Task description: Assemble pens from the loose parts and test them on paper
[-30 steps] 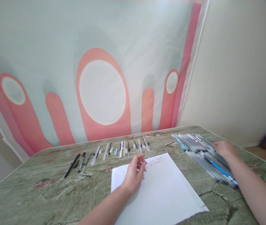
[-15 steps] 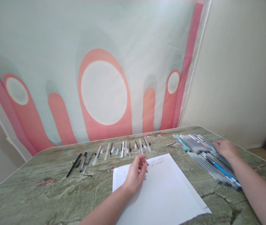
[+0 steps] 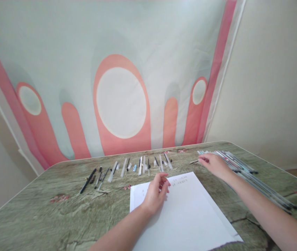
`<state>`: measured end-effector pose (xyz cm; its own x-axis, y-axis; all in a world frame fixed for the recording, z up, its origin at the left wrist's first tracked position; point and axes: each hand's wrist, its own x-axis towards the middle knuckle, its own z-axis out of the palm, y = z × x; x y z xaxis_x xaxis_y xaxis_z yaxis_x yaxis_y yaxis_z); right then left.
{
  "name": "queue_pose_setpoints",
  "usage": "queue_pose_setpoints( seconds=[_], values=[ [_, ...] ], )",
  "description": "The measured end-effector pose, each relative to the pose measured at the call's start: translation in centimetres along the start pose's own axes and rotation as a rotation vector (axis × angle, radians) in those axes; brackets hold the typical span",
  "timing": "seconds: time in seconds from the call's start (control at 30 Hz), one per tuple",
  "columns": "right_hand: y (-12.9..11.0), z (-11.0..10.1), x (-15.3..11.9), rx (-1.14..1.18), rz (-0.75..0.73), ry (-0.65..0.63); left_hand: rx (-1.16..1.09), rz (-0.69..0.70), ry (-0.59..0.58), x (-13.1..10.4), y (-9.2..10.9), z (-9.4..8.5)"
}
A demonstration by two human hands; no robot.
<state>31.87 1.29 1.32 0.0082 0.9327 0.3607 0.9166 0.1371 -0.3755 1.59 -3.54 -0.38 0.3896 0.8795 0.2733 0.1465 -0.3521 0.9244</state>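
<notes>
My left hand (image 3: pixel 157 193) rests on the upper part of a white sheet of paper (image 3: pixel 187 216), its fingers curled; whether it holds anything small I cannot make out. Faint writing shows near the sheet's top edge. Over the left end of a pile of pens and refills (image 3: pixel 258 179) is my right hand (image 3: pixel 212 164), fingers bent together, with anything between them too small to tell. Beyond the paper lies a row of separated pen parts, among them a light blue cap (image 3: pixel 134 168) and a white pen (image 3: pixel 140 166).
A black pen (image 3: pixel 88 180) and other pen parts lie at the left of the row on the wood-patterned table (image 3: pixel 33 209). Behind the table hangs a backdrop (image 3: pixel 69 42) with coral shapes. A plain wall (image 3: pixel 274 87) stands at the right.
My right hand has moved left from the right side of the pen pile to its left end. My left hand keeps its place on the paper. The view has shifted slightly.
</notes>
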Motion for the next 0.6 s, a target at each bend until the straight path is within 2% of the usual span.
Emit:
queue_pose_setpoints(
  seconds=[0.13, 0.27, 0.4, 0.6],
  values=[
    [-4.2, 2.4, -0.8, 0.090, -0.030, -0.121, -0.009, -0.004, -0.002, 0.0, 0.0, 0.0],
    [-7.1, 4.3, 0.1, 0.109, 0.009, -0.182, -0.008, -0.015, -0.016, 0.0, 0.0, -0.1],
    [-9.1, 6.2, 1.9, 0.090, 0.052, -0.191, 0.004, -0.022, -0.017, -0.1, 0.1, -0.1],
    [-11.0, 8.6, 3.9, 0.000, 0.191, -0.178, 0.034, 0.007, -0.031, -0.1, -0.1, -0.1]
  ],
)
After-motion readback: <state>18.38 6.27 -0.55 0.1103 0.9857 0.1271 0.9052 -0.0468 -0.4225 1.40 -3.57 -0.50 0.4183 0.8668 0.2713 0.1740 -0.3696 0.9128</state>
